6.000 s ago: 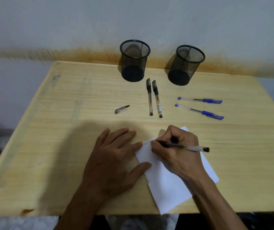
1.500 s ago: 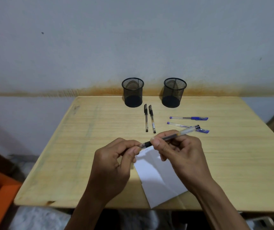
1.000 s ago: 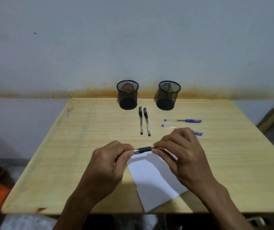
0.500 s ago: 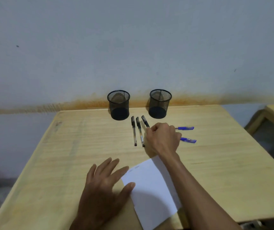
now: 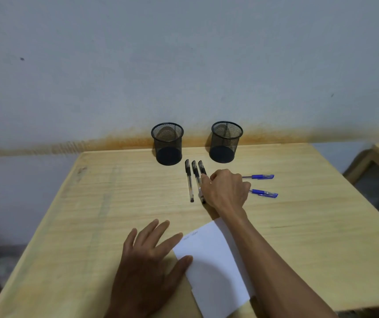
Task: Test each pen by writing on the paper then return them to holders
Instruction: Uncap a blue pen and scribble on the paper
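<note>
I see my right hand reached out over the wooden table, fingers curled at the third black pen, which lies just beside two other black pens in a row; whether I actually grip it I cannot tell, since the hand hides most of it. Two blue pens lie to the right, partly behind the hand. My left hand lies flat, fingers spread, its thumb on the edge of the white paper, which carries faint scribbles near its top corner. Two black mesh holders stand by the wall.
</note>
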